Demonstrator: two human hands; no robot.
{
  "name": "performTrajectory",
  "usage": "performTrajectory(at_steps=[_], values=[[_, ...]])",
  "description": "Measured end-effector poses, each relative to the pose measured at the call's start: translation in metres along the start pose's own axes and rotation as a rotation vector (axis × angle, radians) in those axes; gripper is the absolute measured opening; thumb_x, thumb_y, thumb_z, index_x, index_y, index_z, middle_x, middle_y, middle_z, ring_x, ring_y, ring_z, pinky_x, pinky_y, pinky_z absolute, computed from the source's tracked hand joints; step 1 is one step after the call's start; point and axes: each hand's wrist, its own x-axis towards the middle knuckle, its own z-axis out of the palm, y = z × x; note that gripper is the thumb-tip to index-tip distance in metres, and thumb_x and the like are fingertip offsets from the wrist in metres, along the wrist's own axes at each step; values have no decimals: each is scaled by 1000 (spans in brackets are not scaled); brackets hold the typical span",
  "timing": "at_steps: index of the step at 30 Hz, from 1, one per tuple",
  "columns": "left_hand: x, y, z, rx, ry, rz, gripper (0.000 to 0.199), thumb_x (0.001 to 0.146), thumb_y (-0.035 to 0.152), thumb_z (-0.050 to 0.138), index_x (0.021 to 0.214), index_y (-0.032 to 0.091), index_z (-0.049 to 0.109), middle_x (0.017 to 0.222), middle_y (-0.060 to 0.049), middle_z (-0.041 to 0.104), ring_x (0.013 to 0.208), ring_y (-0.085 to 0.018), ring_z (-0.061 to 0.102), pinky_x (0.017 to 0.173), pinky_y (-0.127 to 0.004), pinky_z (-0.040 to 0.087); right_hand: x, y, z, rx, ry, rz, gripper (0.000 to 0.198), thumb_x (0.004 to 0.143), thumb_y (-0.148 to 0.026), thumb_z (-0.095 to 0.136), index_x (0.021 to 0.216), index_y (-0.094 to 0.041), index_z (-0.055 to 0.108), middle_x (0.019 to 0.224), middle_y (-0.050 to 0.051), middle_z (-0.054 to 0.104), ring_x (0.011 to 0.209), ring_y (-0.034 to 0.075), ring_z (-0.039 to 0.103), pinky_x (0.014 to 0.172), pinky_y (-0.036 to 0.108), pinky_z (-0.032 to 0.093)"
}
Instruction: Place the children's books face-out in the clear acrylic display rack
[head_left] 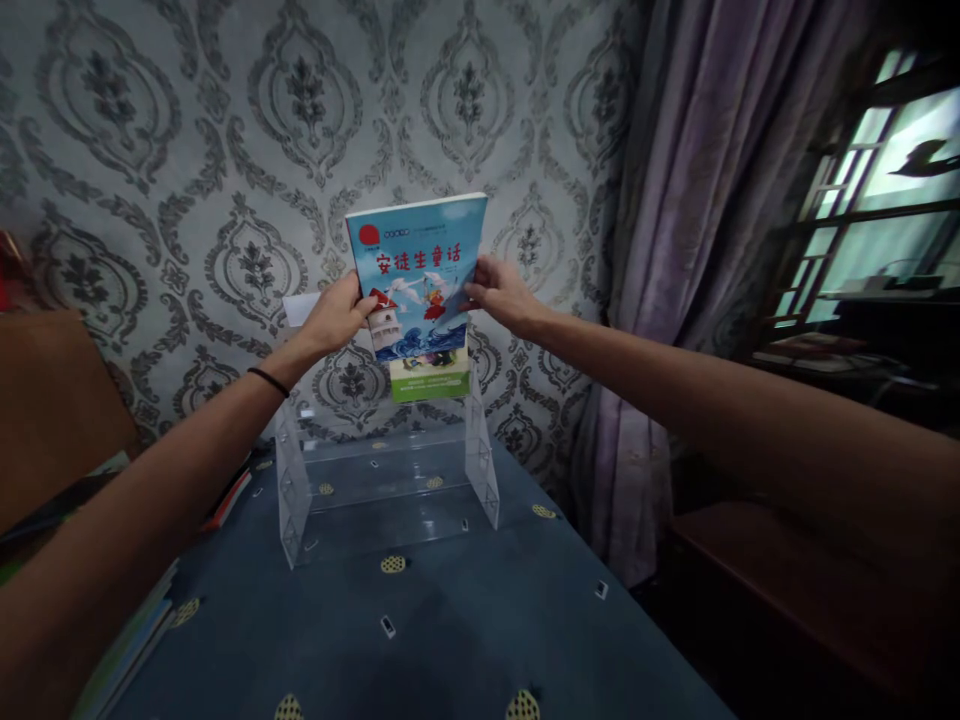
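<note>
Both hands hold up a blue picture-covered book (420,235) with red Chinese characters on its front. My left hand (335,315) grips its left edge, thumb on the cover. On the opposite edge, my right hand (504,292) pinches it with thumb and fingers. Behind and below it shows the lower part of a second book (429,387) with a green band, standing on the top tier of a clear tiered display rack (482,455). The blue book overlaps that one; whether they touch I cannot tell. The rack's lower tiers carry nothing visible.
The rack stands on a table with a dark blue patterned cloth (450,640), against a wallpapered wall (247,240). More books (135,640) lie at the left edge, near a brown box (56,400). A purple curtain (675,250) hangs at right, beside a reddish-brown seat (795,590).
</note>
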Motion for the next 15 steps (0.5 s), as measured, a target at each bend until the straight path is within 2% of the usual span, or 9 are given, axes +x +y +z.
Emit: performTrajectory(at_steps=[3, 11, 15], values=[[1, -5, 4, 57, -28, -21, 24, 85, 20, 56, 108, 14, 61, 91, -5, 64, 76, -20, 63, 69, -35, 59, -1, 11, 0, 13, -6, 20, 35, 75, 0, 50, 103, -20, 56, 106, 5, 69, 103, 24, 67, 91, 52, 61], [1, -9, 14, 15, -108, -54, 30, 82, 20, 57, 112, 15, 59, 94, -5, 64, 78, -20, 63, 64, -32, 58, -8, 28, -5, 4, -53, 67, 35, 76, -4, 53, 107, -20, 58, 111, 7, 71, 100, 23, 68, 85, 45, 64], [-1, -12, 20, -24, -152, -66, 31, 83, 20, 57, 113, 15, 59, 95, -5, 66, 79, -20, 65, 67, -33, 59, -10, 35, -6, 4, -66, 99, 34, 76, -5, 55, 107, -18, 57, 110, 7, 71, 100, 24, 69, 80, 41, 65]])
